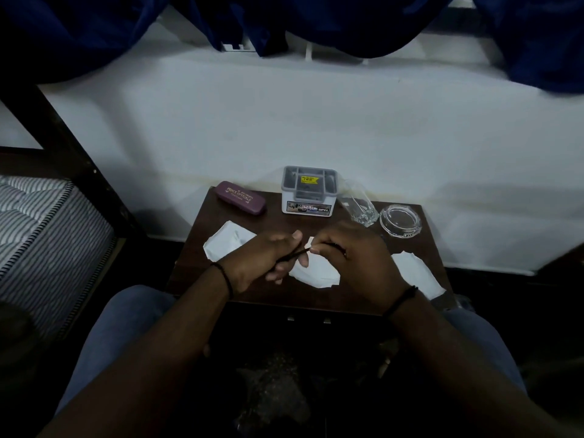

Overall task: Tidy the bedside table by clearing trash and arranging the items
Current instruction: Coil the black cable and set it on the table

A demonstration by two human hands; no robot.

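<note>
You are sitting over a dark wooden bedside table, and it is carrying everything the task concerns. Along its far edge a grey-lidded plastic organiser box is standing in the middle, a maroon spectacle case is lying to its left, a drinking glass is leaning to its right, and a glass ashtray is sitting at the far right corner.

Three crumpled white papers are lying nearer you: one at the left, one at the right edge, and one in the middle, directly under your hands.

Your left hand and right hand are meeting over that middle paper, almost touching. Between them you are holding a thin dark stick, perhaps a pen or pencil; the dim light is keeping me from saying which. Your left hand is wrapping its lower end, fingers curled closed around it. Your right hand is pinching near its upper tip, though how firmly I cannot tell.

The stick's long axis is running from lower left, inside your left fist, up and to the right toward your right fingertips. The organiser box is lying straight beyond that upper tip, further from you, so I judge your right hand the nearer one for carrying the stick there, with the papers waiting beneath.
</note>
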